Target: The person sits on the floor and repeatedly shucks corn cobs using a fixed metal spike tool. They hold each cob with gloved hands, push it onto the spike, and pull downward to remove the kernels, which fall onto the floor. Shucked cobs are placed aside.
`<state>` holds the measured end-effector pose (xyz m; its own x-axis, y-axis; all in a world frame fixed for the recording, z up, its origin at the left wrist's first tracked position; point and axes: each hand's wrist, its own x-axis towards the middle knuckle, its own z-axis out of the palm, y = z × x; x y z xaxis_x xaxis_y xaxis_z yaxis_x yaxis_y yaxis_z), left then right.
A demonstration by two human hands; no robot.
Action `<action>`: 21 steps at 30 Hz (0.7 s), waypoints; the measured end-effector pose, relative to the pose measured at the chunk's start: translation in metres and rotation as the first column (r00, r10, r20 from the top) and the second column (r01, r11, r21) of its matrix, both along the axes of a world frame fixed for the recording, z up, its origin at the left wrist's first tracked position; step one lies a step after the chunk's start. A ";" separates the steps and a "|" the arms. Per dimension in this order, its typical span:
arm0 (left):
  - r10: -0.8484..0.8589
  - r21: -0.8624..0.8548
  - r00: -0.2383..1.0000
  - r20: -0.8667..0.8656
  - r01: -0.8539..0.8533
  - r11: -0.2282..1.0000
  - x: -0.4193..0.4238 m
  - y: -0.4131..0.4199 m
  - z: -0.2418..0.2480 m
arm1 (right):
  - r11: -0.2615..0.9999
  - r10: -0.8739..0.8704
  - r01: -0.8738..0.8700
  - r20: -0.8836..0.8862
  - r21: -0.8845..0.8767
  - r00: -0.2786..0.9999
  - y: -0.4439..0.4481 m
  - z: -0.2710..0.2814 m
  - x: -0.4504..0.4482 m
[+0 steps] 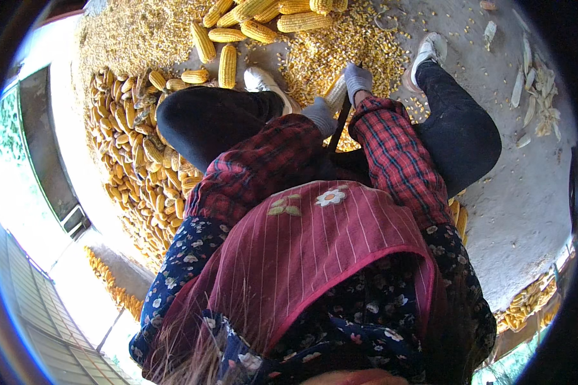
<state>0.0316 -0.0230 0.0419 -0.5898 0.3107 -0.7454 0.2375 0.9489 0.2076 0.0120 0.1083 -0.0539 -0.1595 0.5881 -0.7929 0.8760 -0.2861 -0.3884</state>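
A corn cob [336, 92], pale along much of its visible side, is held at a slant between my two gloved hands. My left hand [321, 115], in a grey knit glove, grips its near end. Around the far end, my right hand [358, 79] is closed in a similar glove; its fingertips are hidden from me. A dark narrow bar [341, 126] runs between my legs and passes right beside the cob and under my right hand. Loose yellow kernels [313, 57] are spread on the floor below and beyond my hands.
Whole yellow cobs [257, 31] lie beyond my feet. A large heap of cobs [139, 139] covers the floor at left, with a wide spread of kernels [135, 36] above it. Dry husks [539, 96] lie on the concrete floor [515, 192] at right. My shoes [265, 84] flank the kernels.
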 end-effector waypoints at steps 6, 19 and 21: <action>-0.116 0.029 0.993 -0.006 0.116 0.993 0.003 -0.016 -0.037 | 0.992 0.127 -0.125 -0.192 0.021 0.973 0.001 -0.036 0.000; 0.649 -0.032 0.489 0.583 -0.784 0.619 -0.018 -0.014 0.024 | 0.922 -0.330 0.162 -0.491 -0.353 0.806 -0.005 0.025 0.006; 0.670 0.129 0.563 0.485 -0.803 0.581 -0.008 -0.011 0.010 | 0.836 -0.441 0.172 -0.451 -0.521 0.776 0.001 0.022 0.016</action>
